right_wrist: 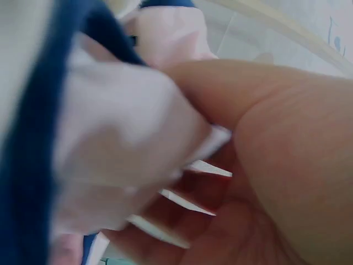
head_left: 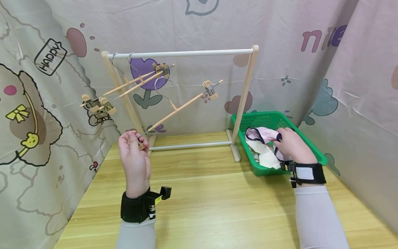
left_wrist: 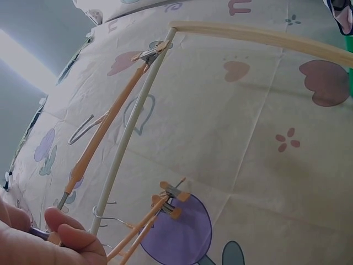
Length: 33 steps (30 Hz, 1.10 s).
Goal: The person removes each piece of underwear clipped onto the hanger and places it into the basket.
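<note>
My left hand [head_left: 135, 164] grips one end of a wooden clip hanger [head_left: 176, 110], its fingers wrapped about the clip there. The hanger slants up to the right, with its other clip [head_left: 210, 90] bare and its metal hook [head_left: 160, 88] off the rail. In the left wrist view, the hanger [left_wrist: 105, 121] runs up from the fingertips. Over the basket, my right hand [head_left: 293, 145] pinches a pale pink garment with dark navy trim [head_left: 264, 134]. The right wrist view shows this garment [right_wrist: 121, 138] bunched between thumb and fingers. Beneath it lies white cloth [head_left: 268, 157].
A wooden rack with a white rail [head_left: 186, 54] stands on the wooden table [head_left: 199, 200]. Two similar clip hangers [head_left: 141, 83] hang at the rail's left end. The green basket [head_left: 315, 152] sits right of the rack, near its right post [head_left: 245, 93]. Printed curtains enclose the table.
</note>
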### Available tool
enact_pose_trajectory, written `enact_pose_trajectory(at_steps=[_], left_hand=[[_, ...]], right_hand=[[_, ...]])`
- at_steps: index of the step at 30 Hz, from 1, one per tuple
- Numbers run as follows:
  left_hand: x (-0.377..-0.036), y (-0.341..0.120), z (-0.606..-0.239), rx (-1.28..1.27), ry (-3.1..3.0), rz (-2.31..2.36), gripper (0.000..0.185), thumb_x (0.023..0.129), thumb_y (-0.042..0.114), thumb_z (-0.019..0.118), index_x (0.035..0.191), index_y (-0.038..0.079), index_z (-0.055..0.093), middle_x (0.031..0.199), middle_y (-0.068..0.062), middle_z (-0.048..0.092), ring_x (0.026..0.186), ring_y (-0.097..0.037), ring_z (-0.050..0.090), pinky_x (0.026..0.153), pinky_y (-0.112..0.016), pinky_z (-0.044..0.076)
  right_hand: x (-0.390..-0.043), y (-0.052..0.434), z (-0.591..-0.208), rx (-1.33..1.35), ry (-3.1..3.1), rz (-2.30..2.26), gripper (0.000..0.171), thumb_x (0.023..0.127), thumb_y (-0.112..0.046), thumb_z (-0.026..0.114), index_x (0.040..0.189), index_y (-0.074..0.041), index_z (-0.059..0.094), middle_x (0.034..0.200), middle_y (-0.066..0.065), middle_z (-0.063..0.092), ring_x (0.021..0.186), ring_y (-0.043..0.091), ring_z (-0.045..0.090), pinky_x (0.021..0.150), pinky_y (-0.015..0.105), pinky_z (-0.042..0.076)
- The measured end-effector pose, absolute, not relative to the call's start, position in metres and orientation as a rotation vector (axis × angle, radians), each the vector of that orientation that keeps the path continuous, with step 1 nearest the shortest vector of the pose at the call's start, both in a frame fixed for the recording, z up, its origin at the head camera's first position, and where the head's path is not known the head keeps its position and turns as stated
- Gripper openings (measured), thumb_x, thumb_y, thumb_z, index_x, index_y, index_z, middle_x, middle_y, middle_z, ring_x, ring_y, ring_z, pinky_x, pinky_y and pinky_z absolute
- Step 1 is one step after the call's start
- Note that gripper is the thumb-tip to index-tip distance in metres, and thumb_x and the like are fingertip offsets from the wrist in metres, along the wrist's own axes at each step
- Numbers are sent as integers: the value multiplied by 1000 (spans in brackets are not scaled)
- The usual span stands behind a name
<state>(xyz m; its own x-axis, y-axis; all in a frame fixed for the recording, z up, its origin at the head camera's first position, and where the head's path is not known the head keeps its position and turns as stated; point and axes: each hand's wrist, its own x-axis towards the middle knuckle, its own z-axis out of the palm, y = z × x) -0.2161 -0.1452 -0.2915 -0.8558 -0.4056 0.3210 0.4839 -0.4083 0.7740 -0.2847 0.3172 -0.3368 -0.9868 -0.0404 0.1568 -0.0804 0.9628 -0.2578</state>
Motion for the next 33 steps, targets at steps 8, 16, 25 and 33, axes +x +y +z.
enact_pose_trajectory(at_steps=[8, 16, 25, 33], left_hand=[[-216, -145, -292, -103, -1271, -2269, 19, 111, 29, 35, 115, 11, 40, 104, -2, 37, 87, -12, 41, 74, -18, 37], [-216, -145, -292, -101, -1270, -2266, 19, 111, 29, 35, 115, 11, 41, 105, -2, 37, 88, -12, 41, 75, -18, 37], [-216, -145, -291, -112, -1288, -2263, 20, 111, 30, 34, 116, 12, 39, 104, -1, 36, 87, -12, 40, 75, -19, 36], [-217, -145, -291, -118, -1266, -2271, 20, 111, 29, 33, 116, 11, 39, 104, -2, 35, 89, -13, 39, 76, -19, 37]], right_hand=[[-286, 317, -339, 182, -3013, 385, 38, 98, -25, 67, 112, 9, 59, 92, 20, 60, 85, 34, 56, 69, 44, 48], [-284, 315, -338, 200, -3048, 424, 38, 101, -34, 66, 105, 3, 60, 79, 10, 57, 76, 27, 55, 60, 33, 38], [-279, 313, -334, 206, -3075, 421, 39, 102, -36, 63, 108, 2, 60, 81, 10, 57, 79, 29, 55, 66, 37, 43], [-277, 311, -332, 223, -3062, 421, 39, 102, -39, 62, 103, -1, 59, 79, 8, 54, 78, 27, 54, 66, 36, 41]])
